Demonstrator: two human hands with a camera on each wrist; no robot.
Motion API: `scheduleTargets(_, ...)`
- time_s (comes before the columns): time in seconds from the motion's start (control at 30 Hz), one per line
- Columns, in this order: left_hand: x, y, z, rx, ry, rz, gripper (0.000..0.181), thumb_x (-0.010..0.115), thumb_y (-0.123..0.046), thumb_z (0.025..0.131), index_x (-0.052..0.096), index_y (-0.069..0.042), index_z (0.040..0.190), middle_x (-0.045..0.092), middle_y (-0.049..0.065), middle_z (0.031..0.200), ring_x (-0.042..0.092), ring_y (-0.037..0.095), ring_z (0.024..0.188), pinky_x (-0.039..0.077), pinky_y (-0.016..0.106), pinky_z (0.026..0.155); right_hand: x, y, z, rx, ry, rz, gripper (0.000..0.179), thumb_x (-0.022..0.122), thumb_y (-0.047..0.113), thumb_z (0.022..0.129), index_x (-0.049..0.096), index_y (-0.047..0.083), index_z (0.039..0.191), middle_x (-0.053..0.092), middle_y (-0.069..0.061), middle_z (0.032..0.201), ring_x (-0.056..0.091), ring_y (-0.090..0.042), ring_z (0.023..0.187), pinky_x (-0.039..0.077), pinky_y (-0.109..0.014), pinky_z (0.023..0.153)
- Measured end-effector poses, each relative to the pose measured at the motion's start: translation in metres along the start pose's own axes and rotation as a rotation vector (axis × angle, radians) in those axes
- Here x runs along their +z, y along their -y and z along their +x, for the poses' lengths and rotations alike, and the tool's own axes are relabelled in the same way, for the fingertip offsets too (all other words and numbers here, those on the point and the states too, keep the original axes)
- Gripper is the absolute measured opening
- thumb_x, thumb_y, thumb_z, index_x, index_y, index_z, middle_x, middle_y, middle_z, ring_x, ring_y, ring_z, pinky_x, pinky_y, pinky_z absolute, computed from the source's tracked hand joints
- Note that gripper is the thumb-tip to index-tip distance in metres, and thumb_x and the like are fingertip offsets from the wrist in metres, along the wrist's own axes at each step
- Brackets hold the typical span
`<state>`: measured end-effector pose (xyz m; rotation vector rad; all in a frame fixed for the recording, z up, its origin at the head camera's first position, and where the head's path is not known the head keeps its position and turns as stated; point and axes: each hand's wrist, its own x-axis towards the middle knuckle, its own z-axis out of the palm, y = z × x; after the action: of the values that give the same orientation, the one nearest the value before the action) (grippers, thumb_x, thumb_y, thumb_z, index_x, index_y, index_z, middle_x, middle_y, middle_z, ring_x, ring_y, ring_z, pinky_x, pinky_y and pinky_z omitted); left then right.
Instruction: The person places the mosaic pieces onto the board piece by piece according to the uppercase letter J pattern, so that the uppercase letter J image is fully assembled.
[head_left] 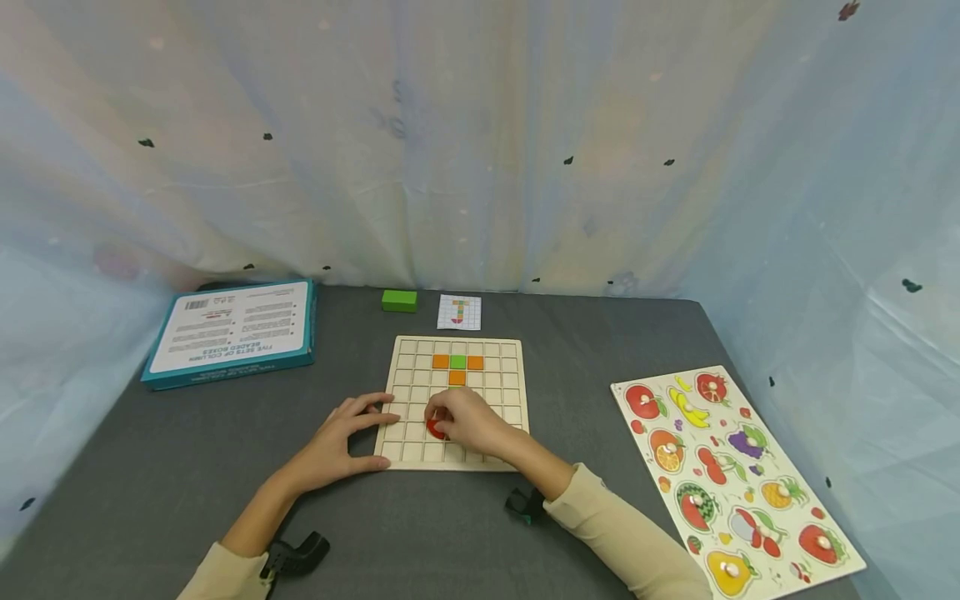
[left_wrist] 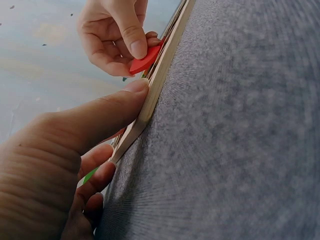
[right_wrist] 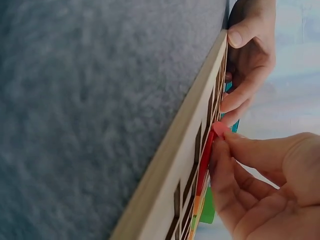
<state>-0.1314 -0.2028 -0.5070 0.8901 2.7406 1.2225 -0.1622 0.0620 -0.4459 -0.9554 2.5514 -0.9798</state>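
Over the lower middle of a wooden grid board point(head_left: 408, 457), my right hand point(head_left: 474, 423) pinches a small red curved-edge piece point(left_wrist: 146, 60) between thumb and fingers. The piece is at the board's surface and partly hidden by the fingers. In the right wrist view, a strip of red point(right_wrist: 204, 165) shows along the grid beside the fingertips. My left hand point(head_left: 341, 437) is spread along the board's left side, fingers and thumb touching its edge. Above the right hand, an orange tile point(head_left: 441, 362), a green tile point(head_left: 458, 362) and more orange tiles sit in grid squares.
Behind the board lie a pattern card point(head_left: 459, 312) with a coloured J shape and a green block point(head_left: 399, 301). A teal and white box point(head_left: 232, 329) lies at the back left. A fruit puzzle board point(head_left: 723, 504) lies on the right of the grey table point(head_left: 420, 533).
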Motion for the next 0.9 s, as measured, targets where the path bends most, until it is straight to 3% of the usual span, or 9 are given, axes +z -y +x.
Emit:
scheduleTargets(0.23, -0.0002, -0.0004, 0.0002, -0.002, -0.001, -0.006, 0.063, 0.085, -0.044, 0.077, 0.066, -0.023, 0.133, 0.044, -0.001, 0.151, 0.042, 0.013, 0.115, 0.031, 0.055, 0.094, 0.002, 0.0031, -0.0012, -0.009, -0.004, -0.162, 0.012, 0.076, 0.003, 0.087, 0.075, 0.008, 0.098, 0.063, -0.001, 0.085, 0.054, -0.011, 0.075, 0.044, -0.023, 0.068)
scheduleTargets(0.77, 0.0014, 0.0019, -0.0005, 0.026, -0.012, 0.012, 0.061, 0.085, -0.041, 0.079, 0.066, -0.021, 0.133, 0.044, 0.003, 0.15, 0.044, 0.014, 0.114, 0.032, 0.057, 0.092, 0.0034, 0.0053, -0.0041, -0.027, -0.058, -0.286, 0.012, 0.08, 0.012, 0.085, 0.079, 0.01, 0.097, 0.058, 0.001, 0.081, 0.049, -0.01, 0.071, 0.039, -0.022, 0.061)
scheduleTargets(0.9, 0.0007, 0.0018, -0.0006, 0.019, -0.008, 0.013, 0.061, 0.085, -0.041, 0.079, 0.065, -0.022, 0.133, 0.044, 0.002, 0.15, 0.043, 0.014, 0.114, 0.032, 0.056, 0.092, 0.0029, 0.0083, -0.0077, -0.058, -0.079, -0.39, 0.018, 0.081, 0.017, 0.084, 0.077, 0.011, 0.101, 0.06, 0.001, 0.085, 0.053, -0.012, 0.076, 0.042, -0.023, 0.064)
